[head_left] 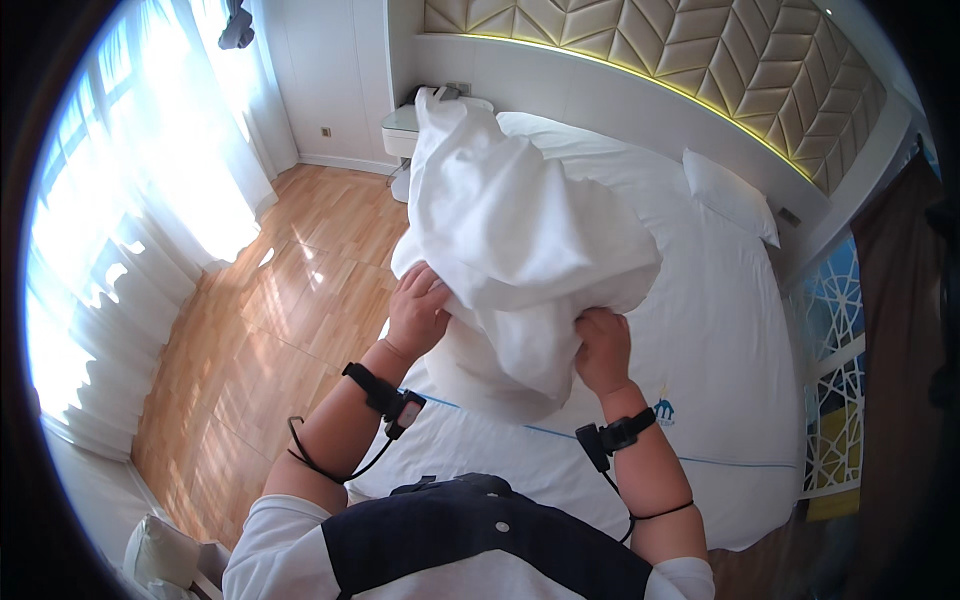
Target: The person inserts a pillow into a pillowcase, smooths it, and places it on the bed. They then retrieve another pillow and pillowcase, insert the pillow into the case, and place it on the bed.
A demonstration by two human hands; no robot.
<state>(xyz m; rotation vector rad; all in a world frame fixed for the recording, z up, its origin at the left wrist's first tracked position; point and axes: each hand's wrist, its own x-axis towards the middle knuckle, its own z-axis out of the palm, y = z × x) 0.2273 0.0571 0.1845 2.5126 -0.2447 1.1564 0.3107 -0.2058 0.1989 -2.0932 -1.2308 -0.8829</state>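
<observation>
A bulky white pillowcase (pixel 517 217), probably with a pillow inside, billows above the bed in front of me. My left hand (pixel 420 309) grips its near left edge, the fingers folded into the cloth. On the opposite side my right hand (pixel 604 346) clutches the near right edge, fingertips partly hidden by fabric. The lower part of the cloth hangs down between both hands over the white bedding (pixel 720 360). Folds hide whatever is inside.
A white pillow (pixel 729 193) lies at the bed's far right, below the padded headboard panel (pixel 675 45). A small nightstand (pixel 401 131) stands at the far left. Sheer curtains (pixel 157 172) border the wooden floor (pixel 277 330). A lattice screen (pixel 834 375) is at the right.
</observation>
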